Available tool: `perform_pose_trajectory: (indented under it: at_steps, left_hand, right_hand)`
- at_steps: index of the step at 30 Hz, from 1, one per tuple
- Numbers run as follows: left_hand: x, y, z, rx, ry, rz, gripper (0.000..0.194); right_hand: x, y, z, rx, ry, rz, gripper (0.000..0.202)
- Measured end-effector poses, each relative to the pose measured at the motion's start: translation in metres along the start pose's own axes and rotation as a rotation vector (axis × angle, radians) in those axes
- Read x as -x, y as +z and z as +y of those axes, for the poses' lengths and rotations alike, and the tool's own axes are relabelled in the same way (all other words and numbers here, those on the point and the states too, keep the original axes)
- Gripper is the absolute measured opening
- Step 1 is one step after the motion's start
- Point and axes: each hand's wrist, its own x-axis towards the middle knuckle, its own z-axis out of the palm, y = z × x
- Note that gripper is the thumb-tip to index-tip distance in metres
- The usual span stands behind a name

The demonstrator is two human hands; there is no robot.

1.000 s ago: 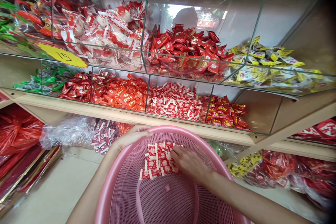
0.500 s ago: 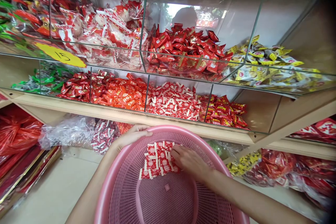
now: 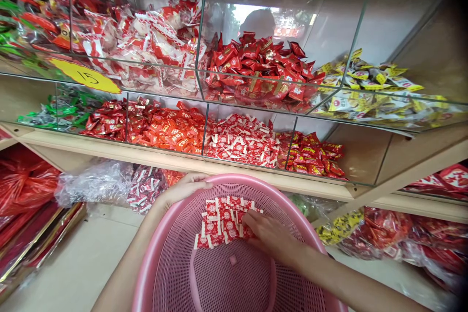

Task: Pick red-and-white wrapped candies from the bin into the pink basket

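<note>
A pink plastic basket (image 3: 171, 214) with mesh walls is tilted at the bottom centre. My left hand (image 3: 186, 188) grips its upper left rim, fingers wrapped over the edge. Red and white candy packets (image 3: 223, 222) lie in overlapping rows on the basket's far inner side. My right hand (image 3: 261, 231) is inside the basket at the right end of these rows, its fingers bent down onto the packets. Its fingertips are partly hidden, and whether they pinch a packet is unclear.
Glass-fronted compartments above hold red and white candies (image 3: 243, 141), orange-red candies (image 3: 177, 129) and yellow-wrapped candies (image 3: 376, 78). A wooden shelf edge (image 3: 256, 175) runs just behind the basket. Bagged candies (image 3: 387, 229) lie low at the right, a red bag (image 3: 25, 180) at the left.
My right hand has shifted slightly right and down, uncovering more packets at the upper right of the rows. My left hand and the basket stay in place.
</note>
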Motion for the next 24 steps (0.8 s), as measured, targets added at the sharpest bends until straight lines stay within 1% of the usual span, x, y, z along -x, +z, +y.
perform_pose_trajectory:
  at_steps: [4, 9, 14, 18, 21, 22, 23, 24]
  left_hand:
    - [0.001, 0.0, 0.002, 0.014, -0.011, -0.015, 0.034]
    - [0.001, 0.0, 0.001, 0.002, -0.008, -0.004, 0.032]
    - [0.0, -0.001, -0.001, 0.023, 0.005, 0.011, 0.032]
    - [0.0, 0.0, -0.001, 0.035, -0.002, 0.017, 0.033]
    - [0.001, 0.001, 0.0, 0.052, -0.024, 0.01, 0.034]
    - [0.001, 0.001, 0.001, 0.06, -0.032, 0.007, 0.035]
    - [0.001, 0.001, 0.001, 0.067, -0.039, 0.005, 0.035]
    - [0.001, 0.001, 0.001, 0.073, -0.043, 0.004, 0.036]
  right_hand:
    - [-0.006, 0.002, -0.001, 0.071, 0.022, 0.03, 0.025]
    - [-0.008, 0.004, 0.002, 0.073, 0.076, 0.09, 0.024]
    - [-0.008, 0.008, 0.003, 0.089, 0.085, 0.1, 0.025]
    - [-0.008, -0.004, 0.002, 0.081, 0.069, 0.114, 0.024]
    - [-0.002, -0.011, -0.007, 0.036, 0.074, 0.19, 0.03]
    - [0.002, -0.01, -0.013, 0.008, 0.045, 0.19, 0.031]
    - [0.007, -0.005, -0.02, -0.026, -0.02, 0.153, 0.03]
    - [0.012, 0.001, -0.028, -0.066, -0.114, 0.072, 0.027]
